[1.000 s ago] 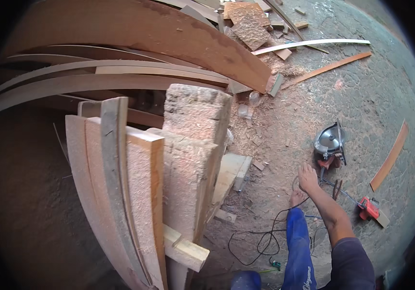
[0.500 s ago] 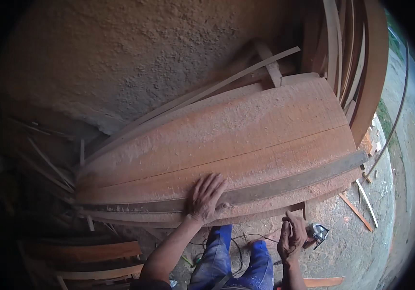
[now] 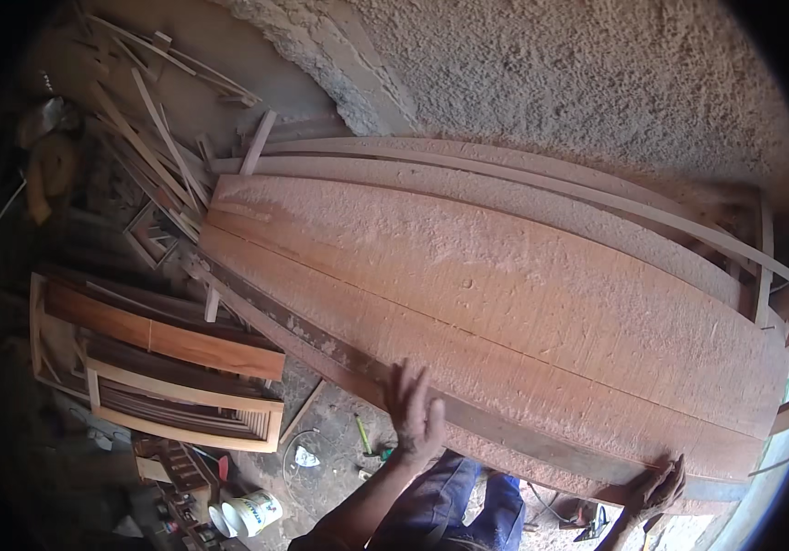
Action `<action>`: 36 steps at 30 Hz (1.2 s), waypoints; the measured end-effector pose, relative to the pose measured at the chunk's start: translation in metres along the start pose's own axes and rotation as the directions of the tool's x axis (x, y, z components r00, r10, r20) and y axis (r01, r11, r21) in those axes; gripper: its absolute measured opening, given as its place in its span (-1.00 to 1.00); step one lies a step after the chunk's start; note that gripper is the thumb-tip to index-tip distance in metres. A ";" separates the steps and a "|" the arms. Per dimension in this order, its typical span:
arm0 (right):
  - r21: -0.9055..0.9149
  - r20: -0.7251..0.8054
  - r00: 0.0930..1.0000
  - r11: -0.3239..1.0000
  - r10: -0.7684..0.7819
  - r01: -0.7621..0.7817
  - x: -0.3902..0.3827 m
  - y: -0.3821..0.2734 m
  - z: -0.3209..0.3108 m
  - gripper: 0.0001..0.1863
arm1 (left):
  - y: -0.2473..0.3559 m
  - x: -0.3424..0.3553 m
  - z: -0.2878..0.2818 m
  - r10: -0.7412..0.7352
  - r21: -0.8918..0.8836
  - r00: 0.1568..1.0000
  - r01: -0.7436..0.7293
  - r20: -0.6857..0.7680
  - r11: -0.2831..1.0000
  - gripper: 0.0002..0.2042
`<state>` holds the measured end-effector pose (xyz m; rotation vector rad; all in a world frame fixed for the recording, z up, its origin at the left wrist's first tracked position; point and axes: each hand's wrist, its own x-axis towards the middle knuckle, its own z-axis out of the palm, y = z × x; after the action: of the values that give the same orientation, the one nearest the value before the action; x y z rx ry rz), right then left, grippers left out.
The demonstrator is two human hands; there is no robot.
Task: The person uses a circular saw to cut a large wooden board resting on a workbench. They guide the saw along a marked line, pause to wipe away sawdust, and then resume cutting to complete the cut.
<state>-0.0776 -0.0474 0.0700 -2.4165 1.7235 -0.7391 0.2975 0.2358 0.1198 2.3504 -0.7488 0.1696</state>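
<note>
A long reddish wooden board (image 3: 505, 285) with curved edges and a thin line along its length lies before me, dusted with sawdust and shavings. A narrow grey-brown curved strip (image 3: 523, 432) rests along its near side. My left hand (image 3: 416, 413) is open, fingers spread, at the strip's near edge; whether it touches is hard to tell. Toward the right end, my right hand (image 3: 659, 489) lies at the strip with its fingers stretched out, seen edge-on. Nothing shows in either hand.
Curved slatted wooden frames (image 3: 183, 390) lie on the floor at left, near a white bucket (image 3: 252, 512). Loose wood strips (image 3: 151, 147) lean at far left. A rough wall (image 3: 578, 83) stands behind. A power tool (image 3: 589, 521) with a cord sits on the floor by my legs.
The view has swung to the left, bringing the frames and bucket into sight. My left hand has lifted from flat on the board. My right hand has moved from beside the board to the strip.
</note>
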 end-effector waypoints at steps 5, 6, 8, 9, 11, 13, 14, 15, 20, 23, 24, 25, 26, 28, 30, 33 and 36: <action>-0.044 0.026 0.993 0.993 -0.112 0.113 0.000 0.025 0.007 -0.45 | -0.127 0.001 -0.024 -0.504 -0.350 0.721 0.370 -0.475 0.860 -0.38; -0.043 0.032 0.991 0.990 -0.133 0.134 0.000 0.028 0.008 -0.44 | -0.138 -0.004 -0.022 -0.523 -0.383 0.700 0.368 -0.486 0.848 -0.36; 0.019 0.044 0.998 0.999 -0.045 0.044 -0.002 0.027 0.011 -0.43 | -0.148 -0.005 -0.023 -0.556 -0.439 0.663 0.358 -0.502 0.824 -0.34; 0.049 0.052 0.999 0.999 0.002 -0.005 -0.005 0.028 0.013 -0.43 | -0.146 -0.008 -0.015 -0.639 -0.591 0.615 0.323 -0.462 0.739 -0.33; -0.017 0.193 0.964 0.983 0.183 -0.183 0.007 -0.022 0.005 -0.40 | -0.153 -0.012 -0.014 -0.648 -0.595 0.629 0.343 -0.430 0.727 -0.34; -0.081 0.033 0.988 0.985 -0.151 0.153 0.001 0.020 0.005 -0.41 | -0.150 -0.012 -0.007 -0.681 -0.643 0.630 0.354 -0.373 0.679 -0.35; -0.020 0.005 0.995 0.995 -0.097 0.098 -0.007 0.037 0.017 -0.41 | -0.151 -0.008 -0.006 -0.695 -0.647 0.625 0.371 -0.357 0.666 -0.35; 0.042 -0.017 0.999 0.999 -0.033 0.034 -0.012 0.045 0.022 -0.41 | -0.145 0.000 -0.006 -0.703 -0.645 0.626 0.391 -0.337 0.657 -0.35; -0.044 0.028 0.981 0.980 0.194 -0.193 -0.024 -0.057 0.010 -0.52 | -0.157 -0.004 -0.011 -0.743 -0.721 0.622 0.395 -0.246 0.569 -0.30; 0.205 -0.106 0.984 0.972 0.140 -0.116 -0.031 -0.092 0.018 -0.57 | -0.129 0.031 -0.026 -0.826 -0.958 0.564 0.237 0.001 0.161 -0.27; 0.164 -0.124 0.986 0.983 0.108 -0.086 -0.030 -0.093 0.017 -0.57 | -0.139 0.033 -0.029 -0.818 -0.967 0.564 0.250 0.116 0.036 -0.26; 0.139 -0.140 0.982 0.985 0.126 -0.107 -0.031 -0.088 0.011 -0.57 | -0.145 0.035 -0.029 -0.802 -0.961 0.556 0.262 0.221 -0.084 -0.26; 0.126 -0.144 0.980 0.985 0.138 -0.120 -0.033 -0.087 0.011 -0.57 | -0.153 0.035 -0.027 -0.787 -0.955 0.568 0.284 0.241 -0.088 -0.24; 0.112 -0.156 0.978 0.986 0.139 -0.122 -0.038 -0.086 0.011 -0.58 | -0.166 0.035 -0.022 -0.767 -0.943 0.582 0.320 0.272 -0.091 -0.20; 0.111 -0.171 0.978 0.989 0.118 -0.100 -0.041 -0.082 0.014 -0.58 | -0.171 0.026 -0.020 -0.741 -0.933 0.616 0.359 0.268 -0.038 -0.20; 0.095 -0.176 0.974 0.987 0.146 -0.131 -0.039 -0.082 0.020 -0.54 | -0.172 0.034 -0.018 -0.752 -0.932 0.591 0.353 0.292 -0.084 -0.20; 0.051 -0.160 0.975 0.987 0.156 -0.150 -0.039 -0.090 0.020 -0.54 | -0.177 0.031 -0.023 -0.777 -0.922 0.549 0.373 0.308 -0.101 -0.20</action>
<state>-0.0008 0.0159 0.0694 -2.2220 1.9092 -0.9631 0.4235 0.3450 0.0494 1.0689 0.4883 -0.2587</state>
